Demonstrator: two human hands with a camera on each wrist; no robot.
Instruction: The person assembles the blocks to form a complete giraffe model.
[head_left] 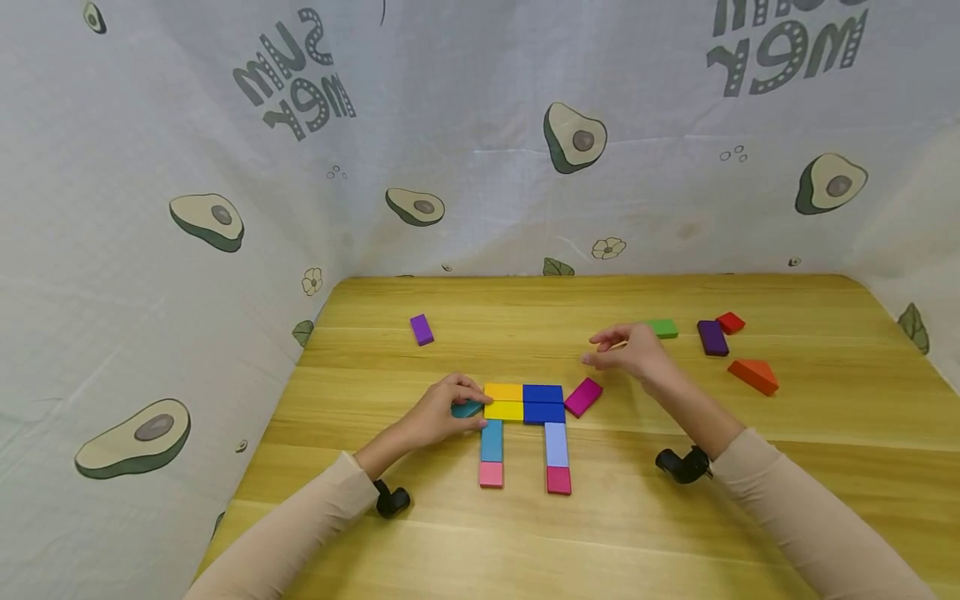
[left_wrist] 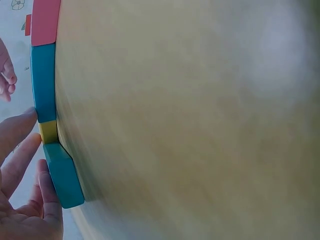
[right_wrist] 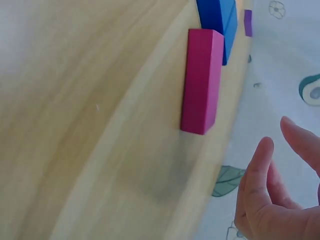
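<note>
Left grip point(head_left: 442, 414) is lying over the teal block point(left_wrist: 65, 175), fingers fairly straight, touching rather than pinching. Index tip is meeting the yellow pair point(head_left: 506, 402) at its left edge; thumb tip is sitting by the top of the teal strip point(head_left: 492, 442). Teal block is resting on the desk point(head_left: 420, 550), angled out from the yellow pair's left end, partly hidden by fingers in the head view.

Right grip point(head_left: 626, 350) is hovering up and right of the magenta block point(head_left: 582, 397), fingers parted, holding nothing. Magenta block is lying skewed at the right end of the blue pair point(head_left: 543, 403); can't tell if corners are touching.

Handling, my read: both blocks are looking like painted wood: light, stiff, not fragile. Faces are looking smooth, so maybe slightly slippery. Best hold: thumb and index across the long sides, mid-length. Avoid the inner ends; fingers there would be bumping the loose pairs. For small angle fixes, nudging the outer end should be enough.
</note>
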